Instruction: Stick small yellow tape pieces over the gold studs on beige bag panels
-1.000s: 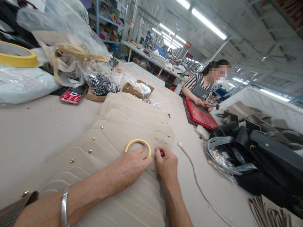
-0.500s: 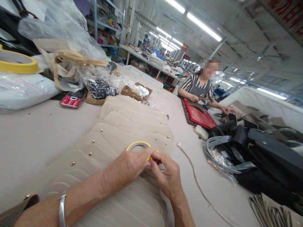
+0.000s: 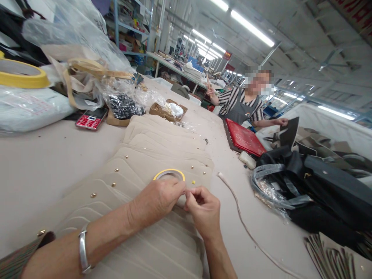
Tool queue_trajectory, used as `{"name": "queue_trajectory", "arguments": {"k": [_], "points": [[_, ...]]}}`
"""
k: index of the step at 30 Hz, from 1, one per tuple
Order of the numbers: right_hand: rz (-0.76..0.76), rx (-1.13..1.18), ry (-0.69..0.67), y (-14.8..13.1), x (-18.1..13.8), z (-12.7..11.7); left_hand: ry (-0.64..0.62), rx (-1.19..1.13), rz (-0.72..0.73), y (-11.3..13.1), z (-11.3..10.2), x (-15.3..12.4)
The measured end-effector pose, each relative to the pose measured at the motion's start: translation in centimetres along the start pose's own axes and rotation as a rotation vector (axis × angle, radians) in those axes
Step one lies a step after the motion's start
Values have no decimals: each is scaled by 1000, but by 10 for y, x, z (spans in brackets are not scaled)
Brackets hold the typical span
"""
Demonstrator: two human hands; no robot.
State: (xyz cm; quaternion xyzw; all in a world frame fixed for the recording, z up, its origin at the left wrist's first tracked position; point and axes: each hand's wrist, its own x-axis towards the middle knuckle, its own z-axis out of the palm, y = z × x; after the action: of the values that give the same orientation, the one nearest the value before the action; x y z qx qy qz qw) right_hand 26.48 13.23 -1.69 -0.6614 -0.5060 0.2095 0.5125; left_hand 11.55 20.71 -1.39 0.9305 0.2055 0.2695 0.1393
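Observation:
Over the stack of beige panels (image 3: 162, 143), which carry small gold studs, my two hands meet at the fingertips. My left hand (image 3: 161, 197) is closed around a roll of yellow tape (image 3: 169, 171); its lower part is hidden behind the hand. Thumb and forefinger of my right hand (image 3: 205, 211) are pinched right against the left fingertips; what they hold is too small to make out. A tiny yellow piece (image 3: 193, 182) shows just beyond my right fingers, on or above the panels.
A light cord (image 3: 238, 213) lies to the right. Black bags (image 3: 325, 193) and strips (image 3: 328, 255) are farther right. Across the table a co-worker (image 3: 245, 102) raises a stick-like tool and holds a dark piece beside a red board (image 3: 244, 137). A larger tape roll (image 3: 31, 79) sits left.
My fingertips have drawn closer together, and the tape roll shows slightly farther up. The co-worker has lifted the tool off the red board and picked up a dark piece with the other hand.

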Motion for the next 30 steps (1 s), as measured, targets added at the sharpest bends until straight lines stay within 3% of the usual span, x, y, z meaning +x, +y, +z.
{"name": "queue_trajectory", "arguments": {"k": [3, 6, 11, 18, 23, 30], "points": [[302, 238, 24, 7, 5, -5, 67, 3, 83, 7, 4, -4], [426, 266, 8, 20, 4, -17, -30, 81, 48, 11, 12, -7], [452, 181, -86, 37, -8, -30, -302, 262, -70, 16, 21, -1], [484, 93, -243, 38, -10, -32, -410, 177, -100, 20, 15, 5], [368, -53, -315, 39, -15, -33, -486, 130, -31, 21, 3, 5], [-57, -412, -308, 35, -19, -27, -468, 122, -9, 18, 3, 2]]}}
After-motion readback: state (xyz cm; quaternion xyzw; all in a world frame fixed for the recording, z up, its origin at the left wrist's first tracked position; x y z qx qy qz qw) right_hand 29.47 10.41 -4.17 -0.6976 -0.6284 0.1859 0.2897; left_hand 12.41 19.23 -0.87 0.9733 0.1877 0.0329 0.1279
